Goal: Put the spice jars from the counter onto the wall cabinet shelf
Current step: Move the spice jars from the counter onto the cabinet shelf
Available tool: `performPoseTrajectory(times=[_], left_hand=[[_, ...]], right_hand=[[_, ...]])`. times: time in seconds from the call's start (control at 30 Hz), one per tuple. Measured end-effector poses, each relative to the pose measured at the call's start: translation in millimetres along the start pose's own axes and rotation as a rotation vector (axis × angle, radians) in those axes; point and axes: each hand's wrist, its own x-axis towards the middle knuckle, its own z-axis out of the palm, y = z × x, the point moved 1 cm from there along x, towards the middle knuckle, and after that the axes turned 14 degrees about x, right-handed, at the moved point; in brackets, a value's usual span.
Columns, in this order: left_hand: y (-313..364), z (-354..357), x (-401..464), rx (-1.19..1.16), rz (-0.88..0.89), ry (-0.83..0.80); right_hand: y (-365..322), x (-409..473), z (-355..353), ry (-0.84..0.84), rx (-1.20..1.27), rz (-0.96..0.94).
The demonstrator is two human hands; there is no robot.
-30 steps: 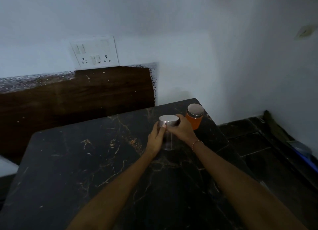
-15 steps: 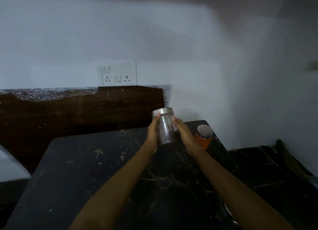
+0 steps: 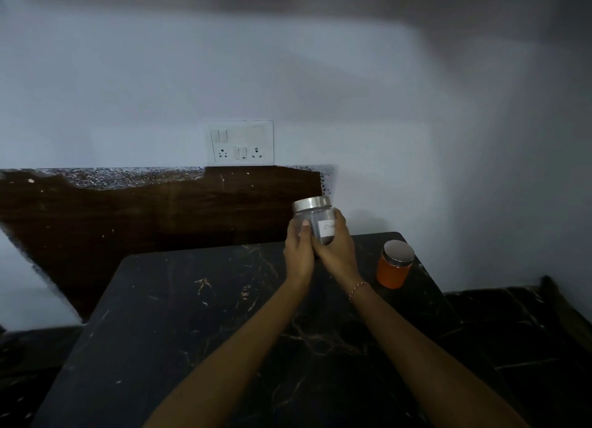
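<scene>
A clear glass spice jar with a steel lid and a white label is held up above the far edge of the black marble counter. My left hand grips its left side and my right hand wraps its right side and bottom. An orange-filled jar with a steel lid stands on the counter's far right corner, apart from both hands. The wall cabinet shelf is out of view.
A white switch and socket plate sits on the pale wall above a dark wooden backsplash. To the right of the counter the dark floor lies lower down.
Both hands have lifted the clear jar off the counter and turned it so its label faces me. The view has tilted upward, showing more wall. The orange jar has stayed put.
</scene>
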Motion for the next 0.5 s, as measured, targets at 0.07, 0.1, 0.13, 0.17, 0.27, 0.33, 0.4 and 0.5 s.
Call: performPoseTrajectory(times=[0.07, 0.1, 0.13, 0.17, 0.27, 0.33, 0.4, 0.5], left_hand=[[0, -2, -2, -0.04, -0.02, 0.012], [1, -4, -2, -0.057, -0.037, 0.002], [2, -7, 0, -0.08, -0.056, -0.014], [3, -11, 3, -0.102, -0.076, -0.035], [9, -21, 13, -0.152, -0.104, -0.11], [12, -25, 15, -0.176, -0.105, -0.135], [13, -25, 16, -0.175, -0.111, -0.14], [19, -26, 16, -0.138, -0.094, -0.144]], right_hand=[[-1, -2, 2, -0.006, -0.026, -0.047], [-1, -4, 2, -0.01, -0.009, -0.049], [-2, -6, 0, -0.014, 0.033, -0.034], [-3, -6, -1, -0.019, 0.093, -0.009], [-11, -6, -6, -0.094, 0.255, 0.039], [-15, -4, -6, -0.167, 0.308, 0.069], [-18, -1, -6, -0.199, 0.335, 0.107], [-24, 6, -8, -0.201, 0.361, 0.124]])
